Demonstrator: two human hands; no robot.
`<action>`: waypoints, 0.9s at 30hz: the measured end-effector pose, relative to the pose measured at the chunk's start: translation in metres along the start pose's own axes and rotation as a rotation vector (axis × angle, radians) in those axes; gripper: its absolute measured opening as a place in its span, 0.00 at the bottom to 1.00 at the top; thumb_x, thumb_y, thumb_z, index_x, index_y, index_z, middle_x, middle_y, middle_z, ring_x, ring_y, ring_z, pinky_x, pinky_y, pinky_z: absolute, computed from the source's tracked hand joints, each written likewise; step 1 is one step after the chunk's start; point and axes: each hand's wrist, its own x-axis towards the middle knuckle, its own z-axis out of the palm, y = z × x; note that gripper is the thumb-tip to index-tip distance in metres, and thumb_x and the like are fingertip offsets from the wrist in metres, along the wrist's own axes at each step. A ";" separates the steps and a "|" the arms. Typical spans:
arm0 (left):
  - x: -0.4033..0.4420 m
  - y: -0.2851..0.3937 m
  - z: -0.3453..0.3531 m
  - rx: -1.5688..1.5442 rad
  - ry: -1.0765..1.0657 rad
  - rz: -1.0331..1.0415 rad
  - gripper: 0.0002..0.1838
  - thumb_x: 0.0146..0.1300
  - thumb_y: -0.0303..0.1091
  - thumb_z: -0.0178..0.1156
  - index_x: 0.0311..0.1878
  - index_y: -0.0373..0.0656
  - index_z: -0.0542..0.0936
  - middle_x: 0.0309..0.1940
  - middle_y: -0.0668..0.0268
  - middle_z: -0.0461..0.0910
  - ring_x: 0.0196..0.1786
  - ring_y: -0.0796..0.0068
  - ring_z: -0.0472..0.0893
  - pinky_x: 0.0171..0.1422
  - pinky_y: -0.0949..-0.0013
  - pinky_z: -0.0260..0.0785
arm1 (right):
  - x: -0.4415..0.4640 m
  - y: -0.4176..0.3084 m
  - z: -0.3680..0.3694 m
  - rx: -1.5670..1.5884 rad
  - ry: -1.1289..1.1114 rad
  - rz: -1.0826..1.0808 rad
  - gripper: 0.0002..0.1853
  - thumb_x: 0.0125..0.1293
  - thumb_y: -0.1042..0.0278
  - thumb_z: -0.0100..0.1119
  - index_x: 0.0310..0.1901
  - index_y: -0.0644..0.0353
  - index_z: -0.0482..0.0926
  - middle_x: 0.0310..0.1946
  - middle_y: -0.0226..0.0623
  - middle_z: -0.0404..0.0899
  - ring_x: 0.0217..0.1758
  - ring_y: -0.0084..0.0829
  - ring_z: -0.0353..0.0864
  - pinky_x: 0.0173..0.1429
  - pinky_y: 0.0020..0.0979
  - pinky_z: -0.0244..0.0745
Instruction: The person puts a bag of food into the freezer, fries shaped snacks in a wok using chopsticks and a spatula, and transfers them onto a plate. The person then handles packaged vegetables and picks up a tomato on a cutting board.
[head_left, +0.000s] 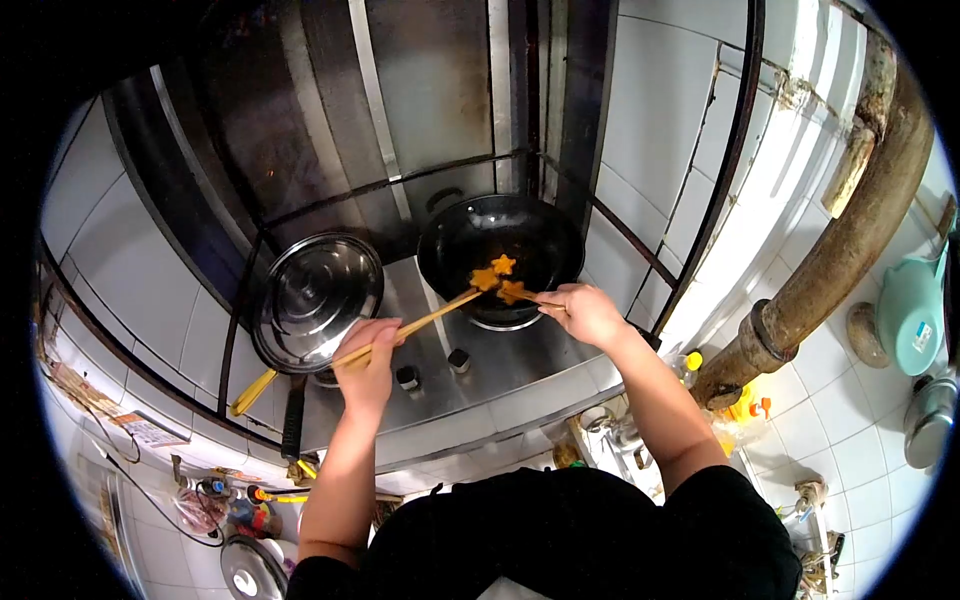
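Observation:
My left hand (368, 365) is closed round long wooden chopsticks (436, 314), whose tips reach over the black wok (450, 240) to an orange, flower-shaped piece (484, 279). From the other side, my right hand (584, 314) pinches a wooden stick (541, 301) that looks like another chopstick; most of it is hidden by the fingers. Its tip meets a second orange piece (511, 292). A third, star-shaped piece (503, 264) sits just beyond these two. I cannot tell whether the pieces are lifted or resting in the wok.
Left of the wok, a glass lid (318, 300) lies over a pan with a black handle (293, 420). A yellow handle (254, 392) sticks out beside it. Stove knobs (458, 360) line the steel front. A dark metal rail (640, 250) and tiled walls surround the stove.

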 end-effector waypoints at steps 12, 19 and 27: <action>0.053 -0.051 0.091 0.201 -0.361 0.093 0.06 0.60 0.29 0.67 0.37 0.36 0.83 0.34 0.60 0.80 0.38 0.66 0.80 0.43 0.69 0.72 | -0.073 -0.004 -0.031 -0.109 0.501 0.023 0.14 0.59 0.72 0.63 0.48 0.56 0.80 0.23 0.37 0.79 0.26 0.38 0.79 0.32 0.36 0.76; 0.057 -0.078 0.114 0.197 -0.419 0.108 0.07 0.59 0.29 0.66 0.38 0.36 0.83 0.36 0.59 0.81 0.37 0.62 0.82 0.44 0.68 0.73 | -0.100 0.003 -0.034 -0.082 0.447 0.082 0.15 0.57 0.75 0.60 0.47 0.56 0.78 0.23 0.38 0.78 0.27 0.39 0.80 0.32 0.37 0.76; 0.073 -0.064 0.119 0.250 -0.499 -0.113 0.10 0.65 0.35 0.64 0.38 0.36 0.83 0.36 0.62 0.81 0.39 0.69 0.81 0.46 0.69 0.72 | -0.095 0.009 -0.041 -0.105 0.396 -0.033 0.15 0.56 0.76 0.60 0.46 0.57 0.78 0.34 0.40 0.83 0.40 0.41 0.84 0.44 0.38 0.78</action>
